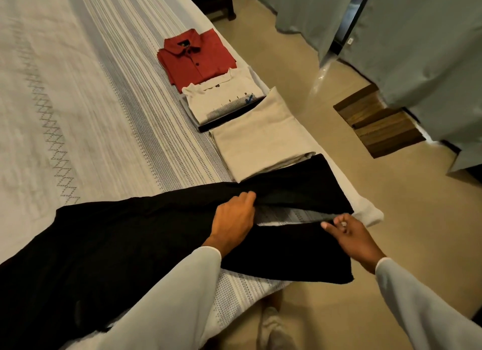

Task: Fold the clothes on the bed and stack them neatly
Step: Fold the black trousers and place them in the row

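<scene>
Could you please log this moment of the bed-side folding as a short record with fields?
surface: bed with a patterned white cover
folded so far: red shirt, white printed T-shirt, beige garment, laid in a row along the bed edge, overlapping, not stacked
in work: black trousers, spread flat, legs apart
left hand: grips the fabric where the legs meet
right hand: fingertips at the edge of the nearer leg; a grip cannot be told
floor: wooden mat

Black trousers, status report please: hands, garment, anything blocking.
Left hand gripping black trousers at the crotch. Right hand pinching a leg edge. Trousers unfolded; far leg overlaps beige folded garment.
</scene>
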